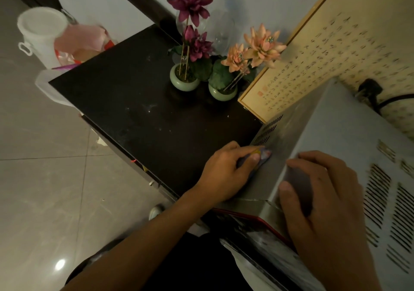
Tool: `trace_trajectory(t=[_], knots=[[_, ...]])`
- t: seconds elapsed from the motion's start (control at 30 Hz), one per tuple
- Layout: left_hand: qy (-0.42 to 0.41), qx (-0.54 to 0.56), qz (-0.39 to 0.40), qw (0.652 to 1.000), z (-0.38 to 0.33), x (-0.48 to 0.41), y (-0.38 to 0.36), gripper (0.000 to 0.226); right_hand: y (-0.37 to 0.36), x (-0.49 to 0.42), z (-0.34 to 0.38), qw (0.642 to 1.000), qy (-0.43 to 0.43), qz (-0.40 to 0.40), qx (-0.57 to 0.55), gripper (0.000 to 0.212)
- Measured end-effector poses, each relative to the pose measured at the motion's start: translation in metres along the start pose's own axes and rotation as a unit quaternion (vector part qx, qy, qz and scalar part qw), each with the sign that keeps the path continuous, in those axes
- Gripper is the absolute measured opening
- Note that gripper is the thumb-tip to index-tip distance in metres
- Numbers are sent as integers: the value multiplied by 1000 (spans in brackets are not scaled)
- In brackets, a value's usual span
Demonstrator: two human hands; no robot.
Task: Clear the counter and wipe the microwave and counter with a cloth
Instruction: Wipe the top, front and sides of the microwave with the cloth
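- Looking down through the head camera, I see the left hand low and centre in the frame, thumb and curled fingers pinching a small bluish cloth.
- That cloth is pressed flat against the left side wall of the microwave, just below its row of vent slots and just above the counter.
- I see the right hand at lower right holding the microwave's top left edge near the front corner: palm on the top panel, fingers bent over the edge, thumb down the side.
- The microwave is silver and fills the right of the frame, and the dusty black counter spreads across the centre.
- At the counter's far end, top centre, stand two small green pots side by side.
- The left pot holds purple flowers on thin upright stems.
- The right pot holds peach flowers over dark green leaves.
- Behind the pots I make out clear glassware; I cannot tell what is in it.
- A framed sheet of writing leans at upper right, between the wall and the microwave.
- At upper left, beyond the counter, a white bucket sits on the tiled floor, its lid on, so I cannot see inside.
- Just beside the bucket is a pink plastic bag, open-mouthed and stuffed with crumpled wrapping.
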State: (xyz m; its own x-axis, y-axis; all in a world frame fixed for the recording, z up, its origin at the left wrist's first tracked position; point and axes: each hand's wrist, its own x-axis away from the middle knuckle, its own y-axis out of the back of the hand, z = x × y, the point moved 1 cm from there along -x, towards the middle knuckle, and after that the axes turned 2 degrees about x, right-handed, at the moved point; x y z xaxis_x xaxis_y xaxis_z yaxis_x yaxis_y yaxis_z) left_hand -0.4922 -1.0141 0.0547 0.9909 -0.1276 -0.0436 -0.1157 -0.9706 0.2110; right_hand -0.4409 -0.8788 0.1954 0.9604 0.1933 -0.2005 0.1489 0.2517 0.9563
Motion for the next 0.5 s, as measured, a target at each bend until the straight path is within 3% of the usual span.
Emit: trace_trajectory(t=[0.07, 0.27, 0.5], knots=[[-18, 16, -11, 1000, -10, -6, -1, 37, 0, 0, 0, 1000, 1, -3, 0, 43], [-197, 94, -49, 975, -18, 32, 8, 39, -2, 0, -1, 999, -24, 6, -21, 54], [-147, 18, -35, 988, -6, -12, -2, 37, -2, -1, -1, 1000, -19, 7, -12, 46]])
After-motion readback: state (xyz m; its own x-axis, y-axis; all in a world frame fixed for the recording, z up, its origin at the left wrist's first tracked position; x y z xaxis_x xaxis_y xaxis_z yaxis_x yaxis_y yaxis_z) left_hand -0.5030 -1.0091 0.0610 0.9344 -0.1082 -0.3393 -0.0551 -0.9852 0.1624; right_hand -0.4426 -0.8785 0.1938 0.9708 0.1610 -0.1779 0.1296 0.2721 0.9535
